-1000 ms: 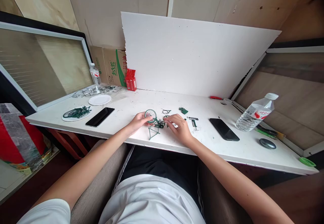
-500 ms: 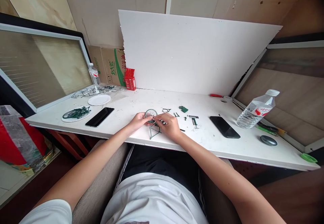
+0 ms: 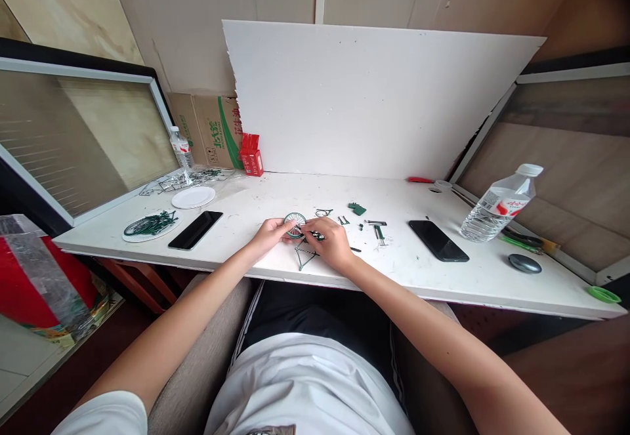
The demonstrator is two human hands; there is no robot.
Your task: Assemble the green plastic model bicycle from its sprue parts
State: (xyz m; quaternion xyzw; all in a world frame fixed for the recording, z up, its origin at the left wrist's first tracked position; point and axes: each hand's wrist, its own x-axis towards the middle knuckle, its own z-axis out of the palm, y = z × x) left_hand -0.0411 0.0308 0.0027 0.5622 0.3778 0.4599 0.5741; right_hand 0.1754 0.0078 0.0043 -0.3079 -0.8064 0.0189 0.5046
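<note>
A small green spoked wheel (image 3: pixel 294 216) stands upright between my hands, above the front part of the table. My left hand (image 3: pixel 270 234) pinches it from the left, thumb near its hub. My right hand (image 3: pixel 329 241) is closed at the wheel's right side; its fingertips meet at the hub, and what they hold is too small to name. A thin green frame (image 3: pixel 308 259) hangs below the fingers, joined to or touching the wheel; I cannot tell which. Small green parts (image 3: pixel 357 208) and a T-shaped piece (image 3: pixel 378 233) lie to the right.
On the white table (image 3: pixel 295 189) are a plate of green parts (image 3: pixel 151 224), a bare plate (image 3: pixel 193 197), two phones (image 3: pixel 195 229), (image 3: pixel 438 241) a water bottle (image 3: pixel 499 204), a mouse (image 3: pixel 524 263) and a red box (image 3: pixel 251 155). A white board (image 3: pixel 384 100) leans behind.
The view has shifted slightly. The green frame below my fingers has swung a little to the right. Both hands keep their hold at the wheel.
</note>
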